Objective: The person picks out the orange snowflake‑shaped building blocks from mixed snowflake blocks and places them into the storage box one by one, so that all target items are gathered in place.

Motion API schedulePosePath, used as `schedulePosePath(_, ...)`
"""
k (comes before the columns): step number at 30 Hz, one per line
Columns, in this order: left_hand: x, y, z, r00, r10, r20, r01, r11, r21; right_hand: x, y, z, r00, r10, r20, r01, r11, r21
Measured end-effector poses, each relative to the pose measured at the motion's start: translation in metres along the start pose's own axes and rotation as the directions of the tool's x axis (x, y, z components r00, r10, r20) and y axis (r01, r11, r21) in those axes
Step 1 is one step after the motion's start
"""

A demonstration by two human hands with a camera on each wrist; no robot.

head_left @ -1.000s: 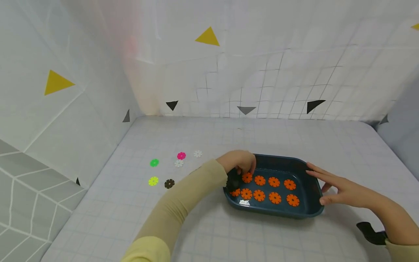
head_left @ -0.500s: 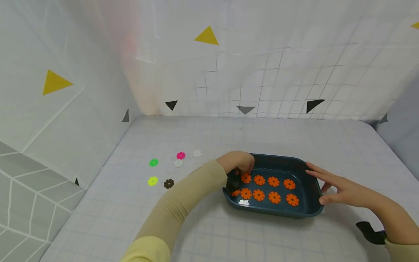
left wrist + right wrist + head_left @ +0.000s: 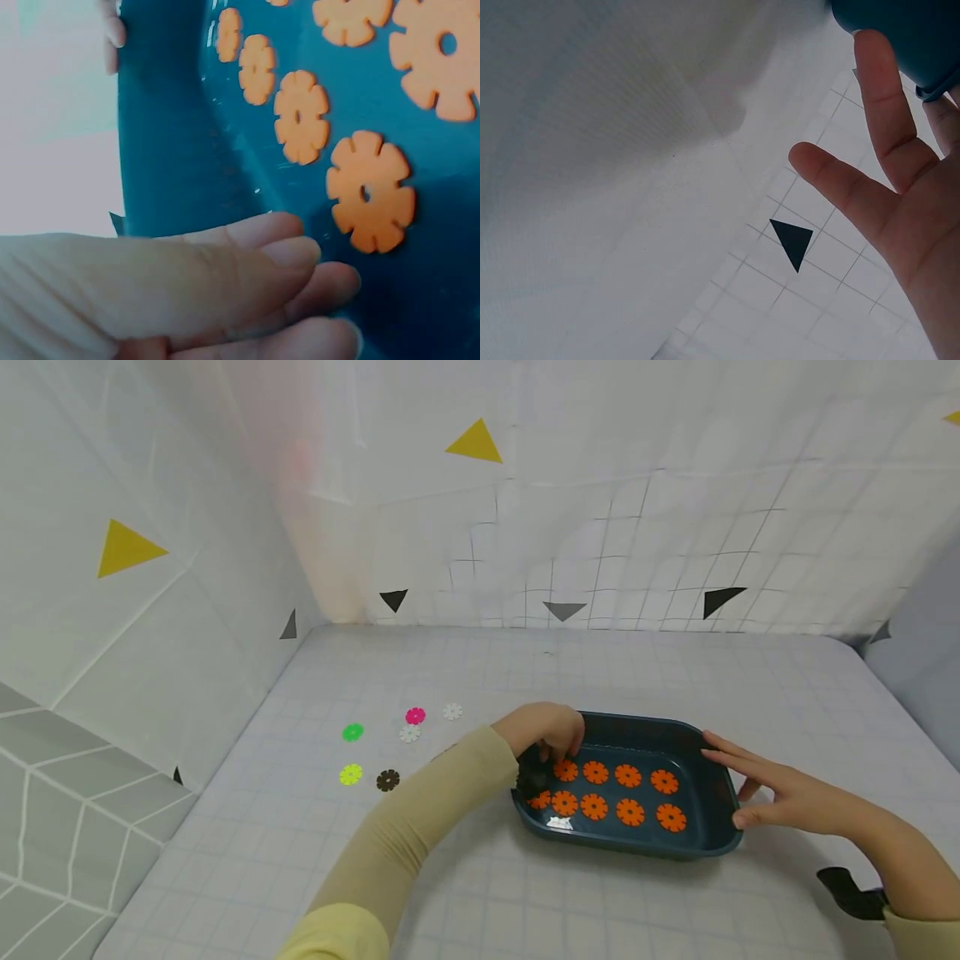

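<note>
A dark teal rectangular tray [image 3: 630, 845] holds two rows of orange notched plastic discs [image 3: 630, 812], flower-shaped with a hole in the middle. My left hand [image 3: 549, 727] reaches over the tray's left end, fingers down inside it. In the left wrist view its thumb lies against the loosely bent fingers [image 3: 334, 285], close beside an orange disc [image 3: 371, 192]; nothing shows between the fingertips. At the tray's right end my right hand [image 3: 787, 797] rests with spread, fairly straight fingers on the rim and the thumb on the outer wall. The right wrist view shows those fingers [image 3: 881, 105] against the tray wall.
Left of the tray, loose notched discs lie on the white gridded tabletop: green [image 3: 352, 732], pink [image 3: 416, 716], yellow [image 3: 351, 774], dark brown [image 3: 387, 780] and two white ones [image 3: 452, 712]. My left sleeve [image 3: 420, 810] crosses the table in front of them. White sheeting [image 3: 600, 510] stands behind.
Nearly everything stays in place. My left hand makes only slight movements at the tray's left end; the right hand keeps its place on the rim.
</note>
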State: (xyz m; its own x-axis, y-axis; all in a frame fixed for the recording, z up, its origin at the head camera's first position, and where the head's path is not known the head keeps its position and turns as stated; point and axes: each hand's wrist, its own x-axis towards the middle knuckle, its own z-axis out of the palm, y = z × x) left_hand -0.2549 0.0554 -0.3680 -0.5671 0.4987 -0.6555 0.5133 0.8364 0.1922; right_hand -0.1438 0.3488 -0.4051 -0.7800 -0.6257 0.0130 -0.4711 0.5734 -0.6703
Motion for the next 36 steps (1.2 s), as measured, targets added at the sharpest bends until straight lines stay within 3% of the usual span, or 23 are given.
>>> schedulePosePath(5, -0.015, -0.007, -0.007, 0.997, 0.058, -0.048, -0.059, 0.998, -0.026, 0.000, 0.000, 0.000, 1.000, 0.002, 0.000, -0.002, 1.000, 0.002)
schedulePosePath(11, -0.045, -0.028, -0.017, 0.976, 0.172, -0.133, -0.187, 0.976, -0.111, 0.000, -0.002, 0.000, 1.000, 0.013, 0.005, -0.013, 1.000, 0.014)
schedulePosePath(14, -0.062, -0.043, -0.018, 0.966, 0.192, -0.172, -0.221, 0.961, -0.166, 0.001, -0.003, 0.000, 1.000, 0.015, 0.006, -0.015, 1.000, 0.020)
schedulePosePath(18, -0.084, -0.066, -0.015, 0.960, 0.169, -0.223, -0.215, 0.956, -0.201, 0.001, -0.003, 0.000, 1.000, 0.004, 0.003, -0.004, 1.000, 0.021)
schedulePosePath(24, -0.108, -0.109, 0.003, 0.958, 0.037, -0.284, -0.103, 0.970, -0.221, 0.001, -0.003, 0.001, 1.000, -0.009, 0.000, 0.009, 1.000, 0.011)
schedulePosePath(27, -0.115, -0.131, 0.015, 0.960, 0.001, -0.281, -0.068, 0.971, -0.229, 0.001, -0.003, 0.001, 1.000, -0.001, 0.001, 0.001, 1.000, 0.008)
schedulePosePath(31, -0.124, -0.151, 0.036, 0.973, -0.012, -0.232, -0.044, 0.971, -0.236, 0.000, -0.001, 0.001, 1.000, -0.003, -0.004, 0.003, 1.000, 0.007)
schedulePosePath(36, -0.141, -0.163, 0.066, 0.977, 0.031, -0.209, -0.089, 0.959, -0.270, 0.001, 0.000, 0.002, 1.000, -0.020, -0.003, 0.020, 1.000, 0.003)
